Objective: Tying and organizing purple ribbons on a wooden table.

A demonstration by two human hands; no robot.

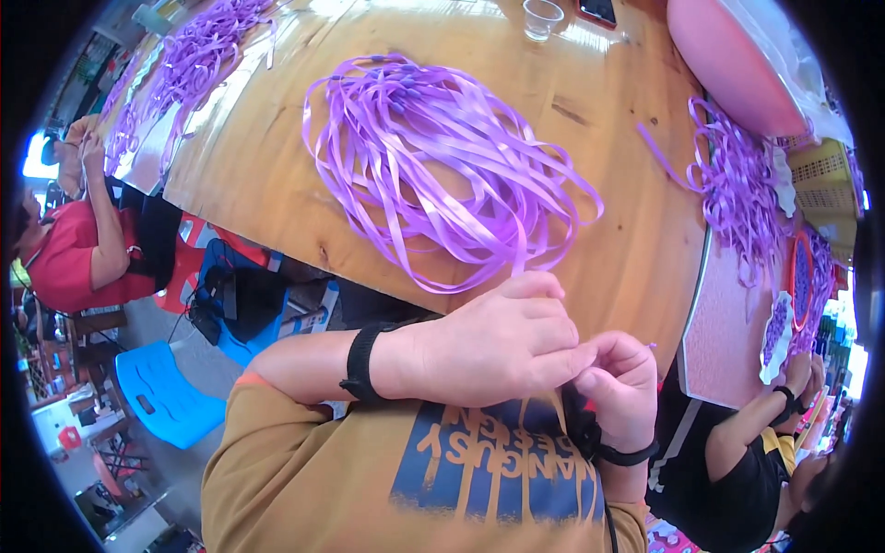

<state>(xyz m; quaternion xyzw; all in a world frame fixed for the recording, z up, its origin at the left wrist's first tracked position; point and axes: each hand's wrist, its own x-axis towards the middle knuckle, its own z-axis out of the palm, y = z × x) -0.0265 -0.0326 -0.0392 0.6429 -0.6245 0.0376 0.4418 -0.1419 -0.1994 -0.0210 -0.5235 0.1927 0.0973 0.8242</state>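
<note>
Below the table's near edge, left hand (498, 346) and right hand (622, 387) meet, fingertips pinched together on a small item I cannot identify. Purple ribbon pile (442, 166) lies mid-table (277, 175), one strand trailing toward them. Risk: tugging could tangle the loops.

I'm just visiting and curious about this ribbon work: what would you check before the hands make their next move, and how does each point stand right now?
1. Both hands together: ok. The left hand and right hand meet fingertip to fingertip at the table edge.
2. Ribbon in the fingers: cannot tell. The fingers hide whatever is pinched.
3. Supply in reach: ok. The loose heap of glossy purple ribbon strips lies just beyond the hands on the wooden table.
4. Heap tidy: not ok. The loops cross and tangle.
5. Clear plastic cup out of the way: ok. It stands at the far edge.
6. Neighbours apart: ok. Other people's hands work at the sides.
</note>
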